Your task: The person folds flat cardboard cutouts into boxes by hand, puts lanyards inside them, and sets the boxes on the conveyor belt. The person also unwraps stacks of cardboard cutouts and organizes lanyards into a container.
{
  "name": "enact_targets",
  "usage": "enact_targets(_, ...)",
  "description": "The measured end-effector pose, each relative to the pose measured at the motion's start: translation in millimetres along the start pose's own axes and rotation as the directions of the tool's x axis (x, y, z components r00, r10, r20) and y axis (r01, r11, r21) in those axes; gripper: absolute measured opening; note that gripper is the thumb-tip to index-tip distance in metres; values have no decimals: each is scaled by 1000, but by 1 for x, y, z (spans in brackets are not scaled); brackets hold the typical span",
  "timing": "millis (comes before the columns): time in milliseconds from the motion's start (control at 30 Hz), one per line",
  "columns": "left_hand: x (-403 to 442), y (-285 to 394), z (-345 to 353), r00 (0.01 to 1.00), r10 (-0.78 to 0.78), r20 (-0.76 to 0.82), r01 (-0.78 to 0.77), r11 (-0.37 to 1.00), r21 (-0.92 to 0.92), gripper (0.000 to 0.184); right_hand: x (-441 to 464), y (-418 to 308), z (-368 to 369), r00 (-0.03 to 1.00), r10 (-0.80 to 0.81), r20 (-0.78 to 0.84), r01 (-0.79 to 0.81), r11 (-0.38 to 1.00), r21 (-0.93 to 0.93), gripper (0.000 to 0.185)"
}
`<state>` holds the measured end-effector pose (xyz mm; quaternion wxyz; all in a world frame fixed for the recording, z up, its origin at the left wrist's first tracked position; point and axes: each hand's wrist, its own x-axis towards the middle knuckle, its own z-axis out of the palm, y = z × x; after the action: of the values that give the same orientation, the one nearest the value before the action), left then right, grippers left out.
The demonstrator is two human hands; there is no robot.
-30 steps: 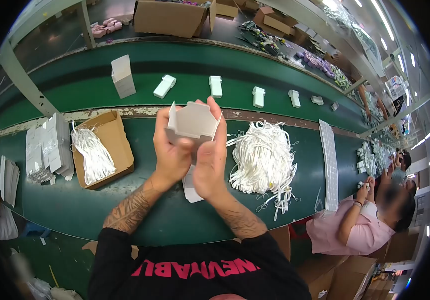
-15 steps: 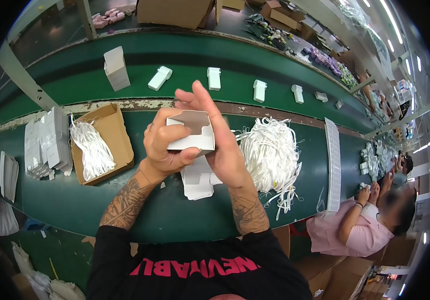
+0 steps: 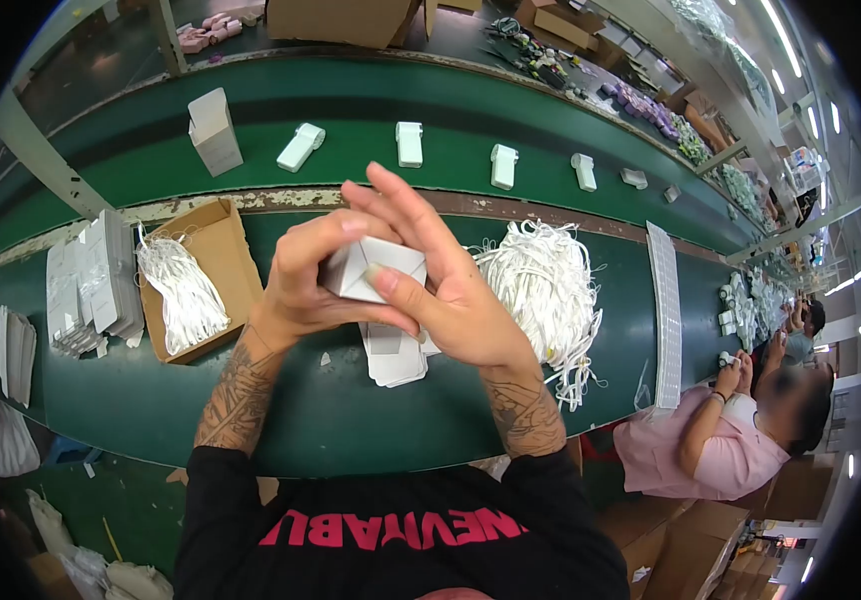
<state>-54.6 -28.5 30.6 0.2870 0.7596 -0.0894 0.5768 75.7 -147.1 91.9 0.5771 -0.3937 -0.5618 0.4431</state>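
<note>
A small white carton (image 3: 400, 257) is held up between my two hands over the table, its end with folded, overlapping flaps facing me. My left hand (image 3: 296, 278) wraps round its left side and underneath. The thumb of my right hand (image 3: 473, 312) presses on the flaps while its other fingers stretch up behind the carton. Just below my hands lies a small stack of flat white cartons (image 3: 398, 368), partly hidden by them. To the right is a large heap of white cord loops (image 3: 543, 290).
A cardboard tray (image 3: 242, 262) with white cords stands left, beside stacked flat cartons (image 3: 99, 280). Beyond, a green conveyor (image 3: 351, 110) carries an upright white box (image 3: 215, 140) and several white devices (image 3: 410, 145). A long white sheet (image 3: 666, 315) and a co-worker in pink (image 3: 691, 445) are right.
The carton has turned from its open end to its flapped end. My right thumb has come onto the flaps. Items on the conveyor appear slightly further left.
</note>
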Motion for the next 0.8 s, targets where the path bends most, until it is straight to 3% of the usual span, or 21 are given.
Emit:
enact_targets(33,1,1,-1,1000,-1,16,1,999,-35,93,0,-1,-3,999,4,39,-3,1000,-18,67)
enact_targets(100,1,6,-4,999,-3,32,1,998,61,94,2,0,-12,993,21,115,-15,999,-48,65)
enact_targets(133,0,6,-3,1000,-9,16,7,996,92,94,4,3,-16,992,9,129,11,988,-154,60)
enact_targets(233,8,11,-5,999,-38,38,34,994,106,88,-3,-2,-12,996,34,81,-17,978,-208,53)
enact_targets(333,15,14,-7,994,-33,101,20,992,124,81,-9,9,-17,995,102,-22,-104,989,-108,50)
enact_targets(433,16,10,-3,995,13,103,-28,989,144,77,-16,10,-19,997,13,-79,-46,900,-433,45)
enact_targets(500,14,11,-1,995,14,95,-29,986,164,76,-20,6,-18,984,126,-129,-172,874,-454,44)
enact_targets(600,13,16,6,998,-27,57,15,980,200,77,-22,3,-18,974,159,-161,-220,833,-508,44)
enact_targets(700,9,17,9,996,-84,41,76,984,162,74,-22,22,-20,989,60,-134,-110,911,-398,50)
enact_targets(767,8,15,6,996,-9,86,-17,958,285,73,-24,28,-23,981,181,-76,-185,981,-60,53)
enact_targets(800,8,14,4,993,29,112,-66,936,345,74,-26,25,-28,947,321,15,-318,926,202,55)
